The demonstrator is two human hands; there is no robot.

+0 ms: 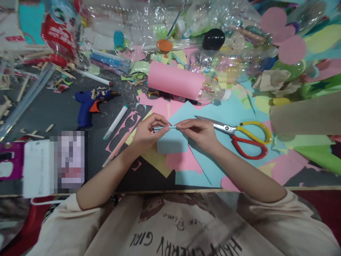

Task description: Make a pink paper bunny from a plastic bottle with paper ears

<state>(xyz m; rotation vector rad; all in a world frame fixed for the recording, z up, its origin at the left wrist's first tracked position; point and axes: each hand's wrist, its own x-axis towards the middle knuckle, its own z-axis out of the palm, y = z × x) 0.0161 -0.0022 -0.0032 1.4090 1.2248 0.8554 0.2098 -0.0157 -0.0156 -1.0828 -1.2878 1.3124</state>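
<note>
Between my two hands runs a thin blue paper strip, seen nearly edge-on. My left hand pinches its left part between thumb and fingers. At the other end, my right hand has its thumb and fingertips closed on the strip. Just below lies a small light-blue paper rectangle, over pink and yellow sheets. Scissors with one yellow and one red handle rest on a large blue sheet, right beside my right hand. Whether the strip is folded or rolled is too small to tell.
A blue glue gun lies at the left, near a white marker. Beyond my hands lies a bottle wrapped in pink paper. Clear plastic bottles and paper scraps crowd the back. A white power bank-like box sits front left.
</note>
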